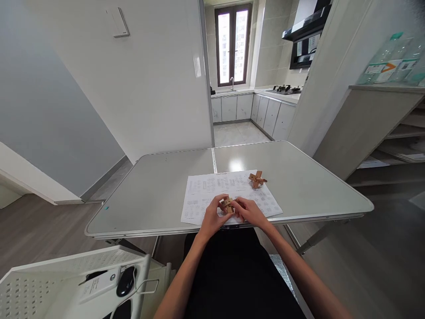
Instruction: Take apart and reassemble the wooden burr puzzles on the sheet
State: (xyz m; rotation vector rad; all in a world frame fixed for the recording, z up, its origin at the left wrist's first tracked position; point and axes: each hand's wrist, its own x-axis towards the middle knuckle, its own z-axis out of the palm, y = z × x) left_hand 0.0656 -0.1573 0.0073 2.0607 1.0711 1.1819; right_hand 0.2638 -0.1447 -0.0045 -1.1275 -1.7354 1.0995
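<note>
A small wooden interlocking puzzle [227, 204] sits between my two hands just above the near edge of the table. My left hand [212, 214] grips it from the left with its fingers curled round the pieces. My right hand [248, 211] pinches it from the right. Both hands rest over a printed sheet of paper [212, 188] lying on the grey folding table [156, 195]. A second wooden puzzle [256, 179], shaped like a cross of sticks, stands on the far right corner of the sheet, apart from my hands.
A white perforated cart [49, 277] at the lower left holds a dark mouse-like device [126, 281] and a white card. Shelves with bottles [392, 66] stand at the right. A kitchen with counters [252, 104] lies beyond the table.
</note>
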